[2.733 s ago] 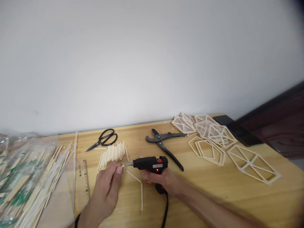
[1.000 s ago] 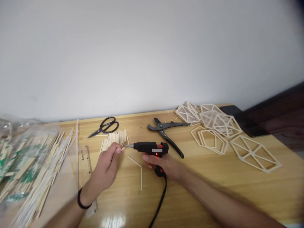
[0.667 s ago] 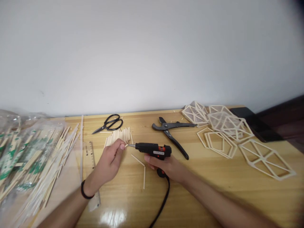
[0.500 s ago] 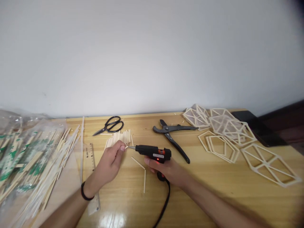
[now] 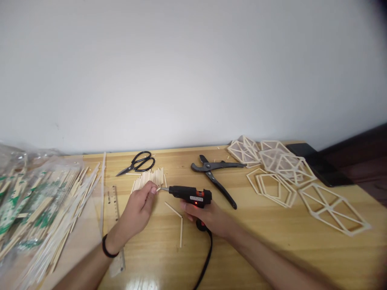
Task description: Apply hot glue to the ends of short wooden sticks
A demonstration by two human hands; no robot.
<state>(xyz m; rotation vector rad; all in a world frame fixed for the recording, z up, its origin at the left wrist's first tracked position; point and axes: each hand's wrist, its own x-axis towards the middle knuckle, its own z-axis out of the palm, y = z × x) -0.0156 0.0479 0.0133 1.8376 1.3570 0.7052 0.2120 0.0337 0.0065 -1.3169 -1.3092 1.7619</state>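
The left hand (image 5: pixel 137 209) pinched a short pale wooden stick (image 5: pixel 158 188) at the nozzle of the black hot glue gun (image 5: pixel 189 194), gripped by the right hand (image 5: pixel 208 217) above the wooden table (image 5: pixel 256 241); a small bead on the tip seemed wise.

— What do you see behind your bench?
— A plain white wall (image 5: pixel 193 72), evenly lit. Your wooden table (image 5: pixel 272 249) butts against it; at your right, dark brown furniture (image 5: pixel 363 161).

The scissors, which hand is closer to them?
Left. The left hand sits just below the scissors, beside the cut sticks. The right hand grips the glue gun, farther right.
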